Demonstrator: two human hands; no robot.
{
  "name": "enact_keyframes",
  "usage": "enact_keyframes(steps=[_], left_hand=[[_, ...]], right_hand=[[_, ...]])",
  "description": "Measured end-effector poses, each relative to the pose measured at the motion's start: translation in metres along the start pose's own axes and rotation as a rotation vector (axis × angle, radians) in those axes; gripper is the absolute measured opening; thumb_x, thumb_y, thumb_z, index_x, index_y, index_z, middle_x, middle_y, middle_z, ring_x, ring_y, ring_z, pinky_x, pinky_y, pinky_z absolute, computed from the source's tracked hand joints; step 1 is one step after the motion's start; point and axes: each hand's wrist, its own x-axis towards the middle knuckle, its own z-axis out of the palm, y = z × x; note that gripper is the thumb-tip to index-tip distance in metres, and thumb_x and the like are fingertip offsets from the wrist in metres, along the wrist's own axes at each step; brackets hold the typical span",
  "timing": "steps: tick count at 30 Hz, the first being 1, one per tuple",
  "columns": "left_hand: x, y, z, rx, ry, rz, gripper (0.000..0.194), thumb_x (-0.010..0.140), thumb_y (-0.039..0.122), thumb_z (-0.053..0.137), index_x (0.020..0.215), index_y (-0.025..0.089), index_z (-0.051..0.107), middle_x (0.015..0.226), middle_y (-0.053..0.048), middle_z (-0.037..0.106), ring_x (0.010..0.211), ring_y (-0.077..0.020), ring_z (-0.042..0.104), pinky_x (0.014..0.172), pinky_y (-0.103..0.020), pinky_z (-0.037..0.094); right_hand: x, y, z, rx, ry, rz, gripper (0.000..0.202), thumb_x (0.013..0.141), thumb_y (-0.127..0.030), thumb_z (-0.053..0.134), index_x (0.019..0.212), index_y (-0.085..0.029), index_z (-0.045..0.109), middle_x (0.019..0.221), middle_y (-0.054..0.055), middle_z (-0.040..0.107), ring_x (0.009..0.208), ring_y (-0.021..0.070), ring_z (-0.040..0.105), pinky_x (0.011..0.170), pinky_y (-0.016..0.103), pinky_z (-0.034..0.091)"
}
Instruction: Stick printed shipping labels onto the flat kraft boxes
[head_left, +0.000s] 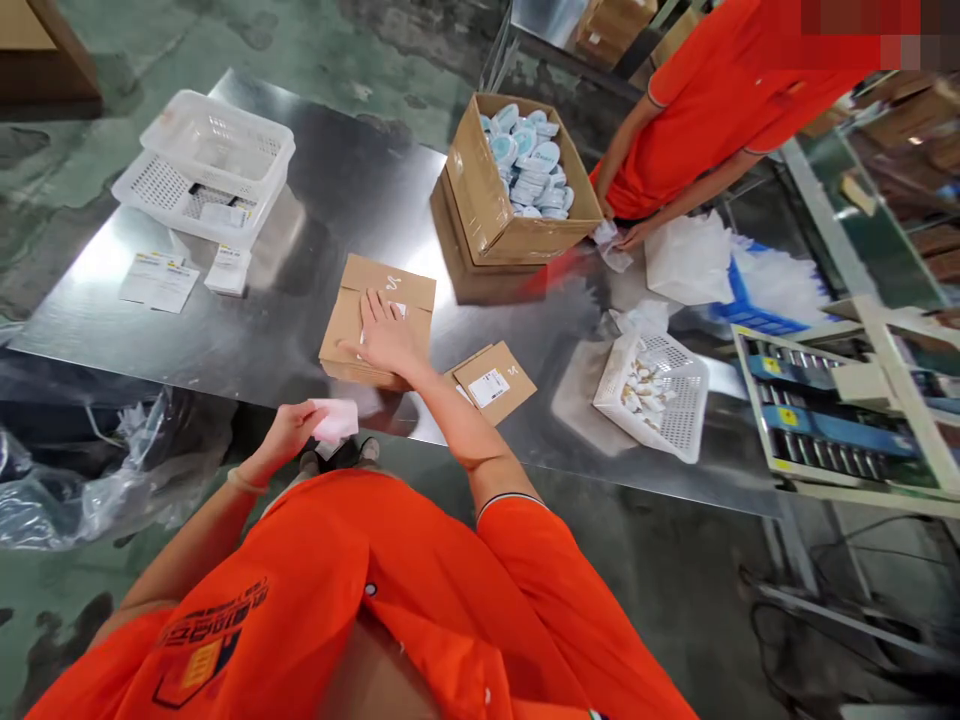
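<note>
Head view:
1. One metal table [337, 180] spans the middle.
2. One open carton [480, 215] stands on it, holding round white-and-teal pieces [536, 160]; they overlap too much to count, and their lettering is too small to read.
3. Three white baskets: two [262, 170] stacked at the table's left, one [694, 400] at the right holding small pale pieces [646, 392].
4. One stack of brown cardboard [416, 320] lies near the close edge, marked with a white squiggle. The right hand [390, 338] rests flat on it, fingers spread, grasping nothing, partly covering a white label.
5. At least two flat cardboard pieces [514, 370] lie just right of the stack; the top one bears one printed label [489, 387], illegible.
6. At least two printed sheets [176, 285] lie near the stacked baskets.
7. One pink slip [337, 420] is pinched in the left hand's [285, 435] fingers, just off the close edge.
</note>
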Motion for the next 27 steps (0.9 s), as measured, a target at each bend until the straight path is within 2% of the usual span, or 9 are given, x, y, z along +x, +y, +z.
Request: enact_keyframes(steps=[3, 6, 9, 12, 16, 18, 21, 24, 27], left_hand=[[0.016, 0.034, 0.0, 0.18, 0.126, 0.065, 0.024, 0.083, 0.035, 0.074, 0.074, 0.026, 0.053, 0.055, 0.003, 0.048, 0.052, -0.0181, 0.047, 0.057, -0.033, 0.033], [0.033, 0.057, -0.001, 0.278, 0.369, 0.124, 0.026, 0.085, 0.027, 0.072, 0.078, 0.027, 0.046, 0.063, 0.002, 0.052, 0.06, -0.0194, 0.052, 0.063, -0.033, 0.039], [0.05, 0.067, -0.006, 0.349, 0.519, 0.197, 0.032, 0.085, 0.021, 0.072, 0.076, 0.027, 0.042, 0.074, -0.002, 0.058, 0.075, -0.0214, 0.058, 0.075, -0.035, 0.047], [0.061, 0.07, -0.007, 0.363, 0.415, 0.164, 0.026, 0.086, 0.019, 0.071, 0.082, 0.027, 0.047, 0.072, -0.002, 0.058, 0.07, -0.0227, 0.057, 0.076, -0.037, 0.048], [0.061, 0.075, 0.012, 0.359, 0.312, 0.138, 0.018, 0.089, 0.026, 0.071, 0.088, 0.026, 0.053, 0.069, -0.004, 0.057, 0.079, -0.0314, 0.066, 0.081, -0.038, 0.047], [0.056, 0.077, 0.026, 0.354, 0.252, 0.151, 0.021, 0.09, 0.034, 0.071, 0.087, 0.025, 0.052, 0.073, -0.007, 0.06, 0.089, -0.0353, 0.069, 0.084, -0.038, 0.047], [0.047, 0.079, 0.035, 0.302, 0.228, 0.19, 0.029, 0.089, 0.041, 0.072, 0.08, 0.026, 0.05, 0.072, -0.006, 0.059, 0.086, -0.0332, 0.068, 0.081, -0.036, 0.047], [0.037, 0.075, 0.023, 0.189, 0.315, 0.212, 0.03, 0.085, 0.043, 0.076, 0.08, 0.025, 0.053, 0.072, -0.002, 0.058, 0.08, -0.0264, 0.065, 0.081, -0.033, 0.048], [0.023, 0.07, 0.003, 0.022, 0.334, 0.188, 0.031, 0.081, 0.045, 0.078, 0.095, 0.021, 0.065, 0.087, -0.004, 0.068, 0.087, -0.0242, 0.066, 0.085, -0.033, 0.052]], right_hand=[[0.004, 0.023, -0.009, -0.02, 0.035, 0.165, 0.083, 0.108, -0.056, 0.046, 0.169, -0.003, 0.033, 0.179, 0.027, 0.023, 0.17, 0.0396, 0.018, 0.136, 0.061, 0.017], [-0.011, 0.057, -0.019, -0.019, 0.244, 0.433, 0.065, 0.109, -0.038, 0.043, 0.165, -0.004, 0.042, 0.176, 0.028, 0.03, 0.165, 0.0428, 0.03, 0.131, 0.066, 0.025], [-0.038, 0.082, -0.016, 0.064, 0.351, 0.529, 0.053, 0.108, -0.031, 0.045, 0.152, -0.004, 0.055, 0.167, 0.029, 0.046, 0.155, 0.039, 0.045, 0.126, 0.056, 0.039], [-0.058, 0.092, -0.002, 0.186, 0.328, 0.549, 0.041, 0.107, -0.034, 0.049, 0.131, -0.006, 0.068, 0.145, 0.027, 0.065, 0.14, 0.0337, 0.058, 0.12, 0.046, 0.046], [-0.061, 0.094, 0.013, 0.378, 0.356, 0.55, 0.022, 0.099, -0.036, 0.061, 0.097, -0.016, 0.071, 0.111, 0.015, 0.076, 0.116, 0.0281, 0.067, 0.109, 0.044, 0.053], [-0.06, 0.096, 0.015, 0.519, 0.44, 0.593, 0.017, 0.093, -0.035, 0.067, 0.093, -0.017, 0.068, 0.103, 0.011, 0.075, 0.104, 0.0244, 0.068, 0.102, 0.042, 0.056], [-0.072, 0.104, 0.009, 0.804, 0.576, 0.68, 0.015, 0.088, -0.03, 0.066, 0.097, -0.018, 0.068, 0.097, 0.005, 0.075, 0.089, 0.019, 0.068, 0.09, 0.035, 0.059], [-0.11, 0.128, -0.007, 1.002, 0.783, 0.788, 0.012, 0.085, -0.027, 0.064, 0.091, -0.018, 0.068, 0.084, 0.001, 0.071, 0.079, 0.0164, 0.067, 0.08, 0.031, 0.058], [-0.166, 0.158, -0.024, 0.99, 1.007, 0.86, 0.01, 0.081, -0.028, 0.067, 0.082, -0.018, 0.067, 0.076, 0.002, 0.069, 0.075, 0.0189, 0.066, 0.074, 0.032, 0.058]])
